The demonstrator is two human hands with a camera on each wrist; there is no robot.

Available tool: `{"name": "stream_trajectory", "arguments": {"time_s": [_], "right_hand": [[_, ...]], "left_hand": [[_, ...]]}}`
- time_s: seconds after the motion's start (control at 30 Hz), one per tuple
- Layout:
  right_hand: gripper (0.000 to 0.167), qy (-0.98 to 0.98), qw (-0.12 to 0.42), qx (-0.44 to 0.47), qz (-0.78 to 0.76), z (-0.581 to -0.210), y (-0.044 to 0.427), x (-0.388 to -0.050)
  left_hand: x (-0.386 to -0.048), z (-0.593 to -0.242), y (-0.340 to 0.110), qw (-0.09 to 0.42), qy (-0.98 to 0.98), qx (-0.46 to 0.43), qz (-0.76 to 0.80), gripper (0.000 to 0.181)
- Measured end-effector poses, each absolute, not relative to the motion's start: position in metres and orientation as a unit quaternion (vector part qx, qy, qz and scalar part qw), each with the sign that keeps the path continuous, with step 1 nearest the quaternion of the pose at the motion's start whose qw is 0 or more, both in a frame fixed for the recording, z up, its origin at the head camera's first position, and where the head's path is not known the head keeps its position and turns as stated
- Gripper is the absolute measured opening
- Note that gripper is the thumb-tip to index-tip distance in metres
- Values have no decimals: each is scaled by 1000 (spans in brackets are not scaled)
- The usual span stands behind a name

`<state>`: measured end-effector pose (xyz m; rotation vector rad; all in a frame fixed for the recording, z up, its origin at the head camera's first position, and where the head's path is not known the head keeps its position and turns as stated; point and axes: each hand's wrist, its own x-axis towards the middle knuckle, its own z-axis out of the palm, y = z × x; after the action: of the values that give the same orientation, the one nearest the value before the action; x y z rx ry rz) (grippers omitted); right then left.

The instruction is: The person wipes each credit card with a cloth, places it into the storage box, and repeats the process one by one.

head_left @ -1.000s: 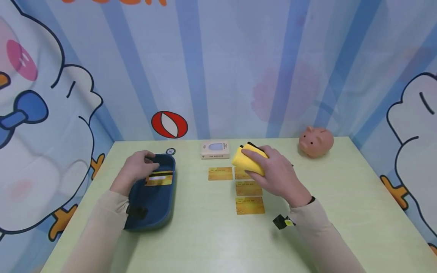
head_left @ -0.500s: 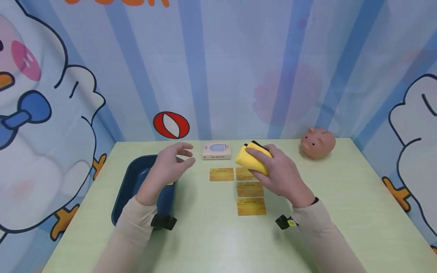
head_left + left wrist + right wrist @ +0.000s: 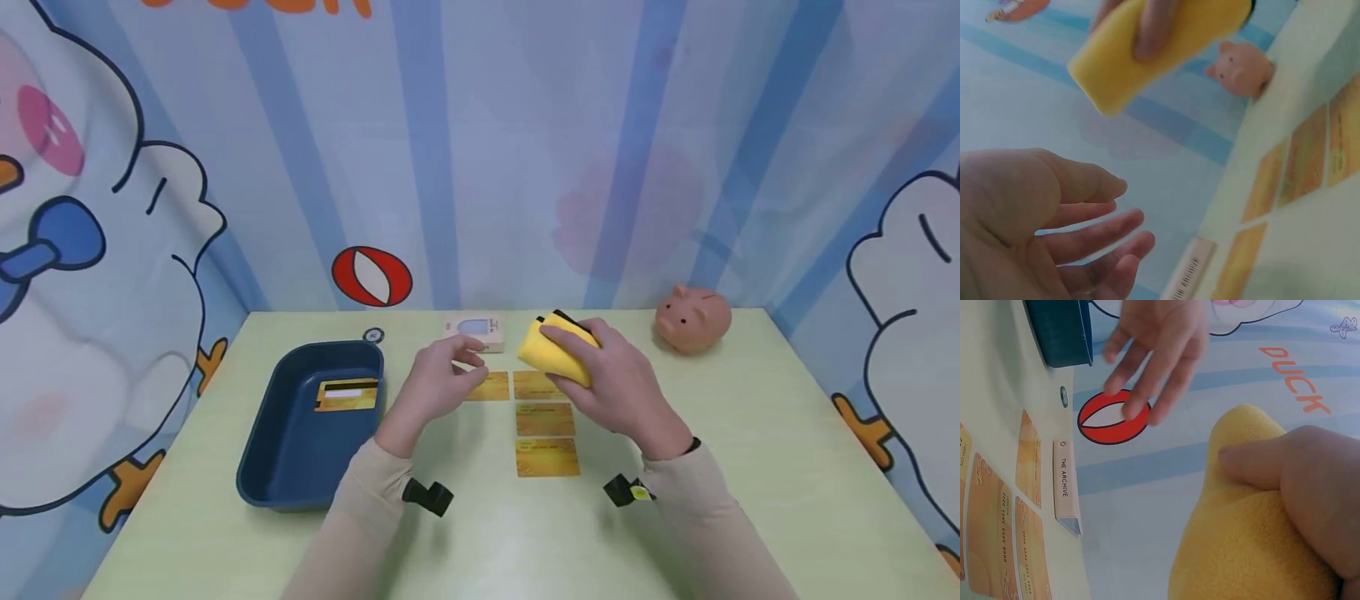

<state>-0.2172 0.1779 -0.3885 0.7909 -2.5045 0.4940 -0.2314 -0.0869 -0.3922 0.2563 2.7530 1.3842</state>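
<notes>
With 12 o'clock read as the far side in the head view, a pale green table (image 3: pixel 480 550) is being walled in at 9, 12 and 3 o'clock by a blue striped backdrop (image 3: pixel 510 150), on which white cartoon figures (image 3: pixel 82 367) and a red oval (image 3: pixel 371 276) are being displayed. Above the table a folded yellow cloth (image 3: pixel 551 354) is being gripped by the right hand (image 3: pixel 615 375), its thumb and fingers being wrapped round the fabric. In the left wrist view the cloth's long axis is being slanted between 8 and 2 o'clock, the blunt end being aimed at 8 and a dark edge being shown at 2; part is being hidden by fingers. The left hand (image 3: pixel 438 375) is being held released in the air between 8 and 9 o'clock from the cloth, fingers lightly bent. Farther that way, a blue tray (image 3: pixel 300 454) is being seen; in it, toward 1 o'clock, a striped gold card (image 3: pixel 347 396) is being carried. Four gold cards (image 3: pixel 546 419) are being spread nearer than the cloth, three in a column. A box (image 3: pixel 472 323) is being partly covered by left fingertips. A piggy bank (image 3: pixel 693 321) is being stood just before 3 o'clock, its contents being hidden.
</notes>
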Motion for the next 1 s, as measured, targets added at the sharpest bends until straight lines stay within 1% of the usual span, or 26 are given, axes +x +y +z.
{"name": "stream_trajectory", "arguments": {"time_s": [0.13,0.37,0.53,0.73,0.87,1.0], "right_hand": [[57,-911,235,289,177,-386,177,-218],[58,-913,231,286,178,-384,177,-219],[58,-912,231,287,183,-386,176,-217],[59,-910,233,286,189,-388,175,-217],[59,-911,228,287,189,-389,175,-216],[58,-911,229,287,188,-389,175,-216]], "left_hand": [[-247,-413,-88,23,882,68,466,33],[-269,-444,-90,10,883,49,467,41],[-272,-459,-92,12,892,30,450,47],[-274,-473,-94,5,904,43,426,53],[-274,-479,-94,-1,911,44,411,63],[-274,-481,-95,5,912,33,408,69]]}}
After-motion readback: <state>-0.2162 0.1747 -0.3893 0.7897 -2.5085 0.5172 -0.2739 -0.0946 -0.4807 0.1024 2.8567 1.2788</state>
